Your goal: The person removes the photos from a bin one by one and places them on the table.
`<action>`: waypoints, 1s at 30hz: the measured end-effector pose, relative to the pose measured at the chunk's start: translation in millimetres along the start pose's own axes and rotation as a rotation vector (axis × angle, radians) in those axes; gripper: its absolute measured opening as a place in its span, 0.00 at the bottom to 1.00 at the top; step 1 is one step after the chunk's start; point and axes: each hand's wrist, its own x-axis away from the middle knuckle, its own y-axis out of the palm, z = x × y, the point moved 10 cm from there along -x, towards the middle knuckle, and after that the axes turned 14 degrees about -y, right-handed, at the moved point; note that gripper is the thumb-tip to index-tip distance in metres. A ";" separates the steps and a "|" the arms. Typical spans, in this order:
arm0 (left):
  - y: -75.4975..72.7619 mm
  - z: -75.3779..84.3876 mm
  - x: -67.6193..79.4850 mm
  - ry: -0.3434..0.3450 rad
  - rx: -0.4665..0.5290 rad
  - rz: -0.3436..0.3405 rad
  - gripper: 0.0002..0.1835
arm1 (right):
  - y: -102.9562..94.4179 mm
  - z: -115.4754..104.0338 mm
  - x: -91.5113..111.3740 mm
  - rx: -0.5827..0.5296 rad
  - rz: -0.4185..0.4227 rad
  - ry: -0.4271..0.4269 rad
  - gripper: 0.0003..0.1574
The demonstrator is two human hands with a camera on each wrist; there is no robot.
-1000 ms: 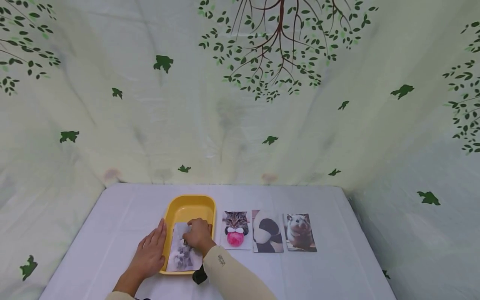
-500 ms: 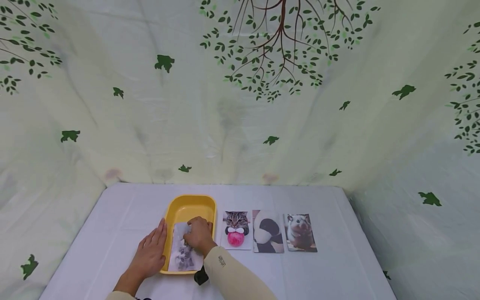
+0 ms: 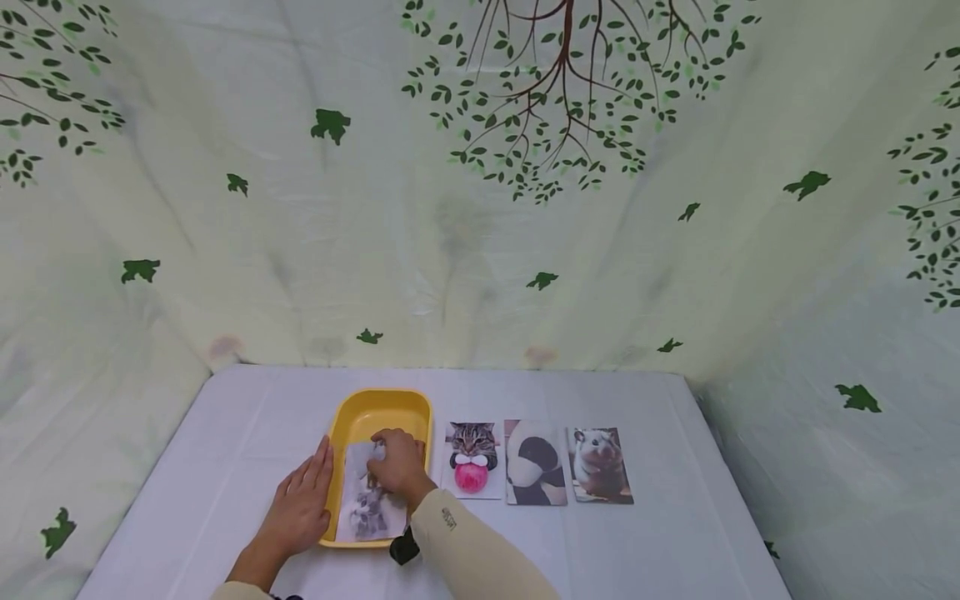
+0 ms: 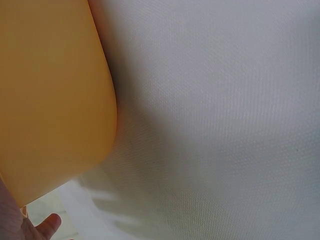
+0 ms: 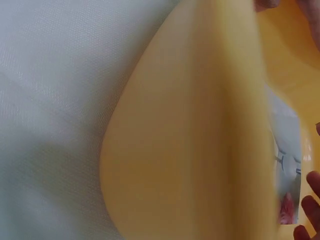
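A yellow tray (image 3: 378, 402) stands on the table's left half. My left hand (image 3: 302, 504) lies along its left rim, fingers straight against the side; in the left wrist view a fingertip (image 4: 49, 226) shows past the tray's wall. Inside the tray, my right hand (image 3: 400, 465) has curled fingers and pinches a photo card (image 3: 367, 512) with a pale, furry animal print at its upper right part. Its fingertips are partly hidden. The right wrist view shows a card face (image 5: 287, 165) with grey and pink inside the tray, mostly blocked by the blurred rim.
Three cards lie in a row right of the tray: a cat with a pink ball (image 3: 471, 458), a black-and-white close-up (image 3: 535, 462) and a hamster (image 3: 601, 465). A white cloth (image 3: 637, 550) covers the table. Leaf-printed curtains (image 3: 480, 275) rise behind and at both sides.
My right hand and the photo card under it have shifted slightly away from me inside the tray. The left hand and the row of cards stay put.
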 end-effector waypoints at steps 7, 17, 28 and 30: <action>-0.2 0.9 0.1 -0.005 0.004 -0.013 0.45 | 1.9 0.6 1.4 0.010 -0.032 0.029 0.22; -0.6 1.3 -0.2 0.002 0.003 0.004 0.46 | 0.2 5.3 5.2 0.028 -0.005 0.086 0.28; -0.5 0.0 0.5 0.001 0.010 0.006 0.45 | -11.1 2.1 7.0 -0.138 0.110 0.045 0.29; -0.7 0.1 0.6 0.003 0.013 0.008 0.45 | -12.6 0.5 7.2 -0.142 0.114 0.031 0.28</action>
